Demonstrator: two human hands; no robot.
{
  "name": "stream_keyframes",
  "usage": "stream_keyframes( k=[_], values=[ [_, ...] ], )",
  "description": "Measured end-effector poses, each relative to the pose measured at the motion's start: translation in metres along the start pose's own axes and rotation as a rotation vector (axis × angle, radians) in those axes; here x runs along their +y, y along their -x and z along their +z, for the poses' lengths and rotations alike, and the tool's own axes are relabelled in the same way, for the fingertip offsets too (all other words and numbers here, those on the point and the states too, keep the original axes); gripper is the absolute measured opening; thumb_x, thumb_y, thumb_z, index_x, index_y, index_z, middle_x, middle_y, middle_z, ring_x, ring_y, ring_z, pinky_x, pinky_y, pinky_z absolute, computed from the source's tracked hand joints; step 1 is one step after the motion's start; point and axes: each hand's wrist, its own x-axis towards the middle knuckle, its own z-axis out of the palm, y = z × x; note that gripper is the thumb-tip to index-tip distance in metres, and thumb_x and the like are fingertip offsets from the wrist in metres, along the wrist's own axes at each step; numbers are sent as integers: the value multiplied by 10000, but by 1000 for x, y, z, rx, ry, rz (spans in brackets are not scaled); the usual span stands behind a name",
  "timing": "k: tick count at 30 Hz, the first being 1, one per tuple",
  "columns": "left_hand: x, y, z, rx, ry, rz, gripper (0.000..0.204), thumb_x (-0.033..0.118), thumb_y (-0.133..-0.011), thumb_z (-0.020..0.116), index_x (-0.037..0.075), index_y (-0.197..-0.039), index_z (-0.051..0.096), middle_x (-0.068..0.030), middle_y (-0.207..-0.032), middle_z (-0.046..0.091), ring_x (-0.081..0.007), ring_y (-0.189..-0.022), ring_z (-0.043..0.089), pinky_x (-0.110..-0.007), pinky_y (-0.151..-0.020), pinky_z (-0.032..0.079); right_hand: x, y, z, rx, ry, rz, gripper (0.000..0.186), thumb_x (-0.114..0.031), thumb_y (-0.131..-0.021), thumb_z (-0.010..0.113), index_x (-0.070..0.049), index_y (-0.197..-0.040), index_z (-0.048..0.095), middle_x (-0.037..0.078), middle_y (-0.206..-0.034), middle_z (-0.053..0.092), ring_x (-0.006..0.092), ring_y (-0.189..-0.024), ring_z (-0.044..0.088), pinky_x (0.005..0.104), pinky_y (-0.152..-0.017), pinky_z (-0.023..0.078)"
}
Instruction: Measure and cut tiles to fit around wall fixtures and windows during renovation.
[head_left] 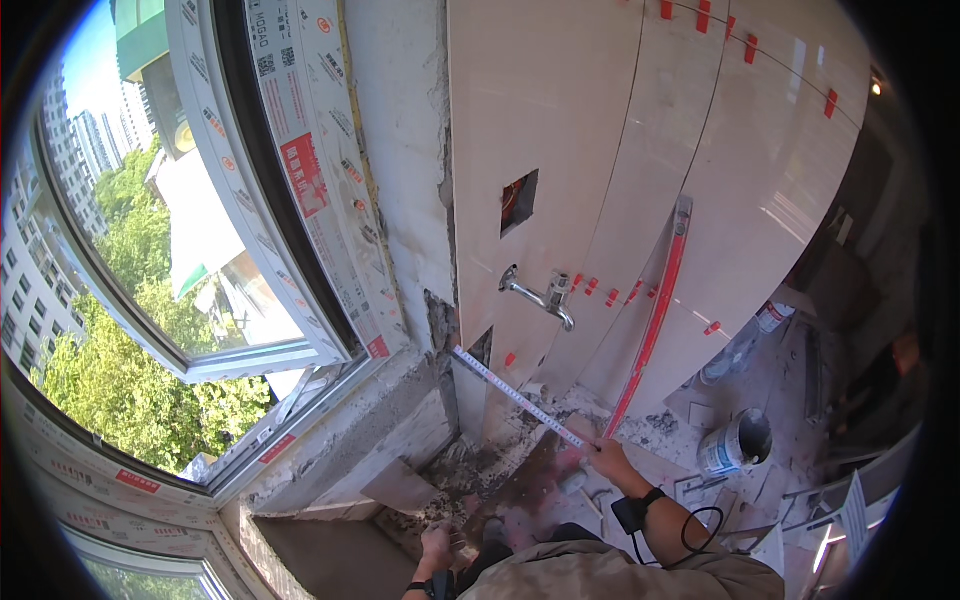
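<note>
My right hand (pixel 612 466) is closed at the near end of a tape measure. Its pale blade (pixel 520 399) runs out to the left, and the far tip meets the wall corner beside the lower edge of the tiles. The case of the tape is hidden by the hand. Lower down, my left hand (pixel 437 548) has its fingers curled in; anything inside them is too small to make out. Just beyond the right hand, a long red spirit level (pixel 655 322) leans upright against the tiled wall (pixel 545 90).
A metal tap (pixel 545 298) juts from the wall, below a square cut-out (pixel 518 204). Red tile clips (pixel 612 298) stick out along the joints. A bucket (pixel 735 444) stands at right. A hammer (pixel 594 500) lies on the rubble-strewn floor. An open window (pixel 255 352) is at left.
</note>
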Motion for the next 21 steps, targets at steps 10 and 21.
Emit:
stream_keyframes(
  k=[10, 21],
  values=[
    [2, -2, -2, 17, 5, -36, 164, 158, -901, 512, 61, -1032, 530, -85, -849, 566, -242, -716, 603, -386, -600, 499, 20, -11, 8, -35, 70, 46, 324, -312, -865, 527, -18, -880, 662, 124, -626, 633, 237, -582, 640, 361, -575, 493],
    [0, -3, -2, 24, 5, -21, 141, 148, -912, 488, 55, -1005, 537, -88, -814, 572, -239, -668, 611, -374, -567, 505, 18, -10, 6, -36, 35, 27, 301, -288, -855, 533, -30, -952, 652, 139, -652, 634, 241, -596, 639, 360, -575, 490]
  ],
)
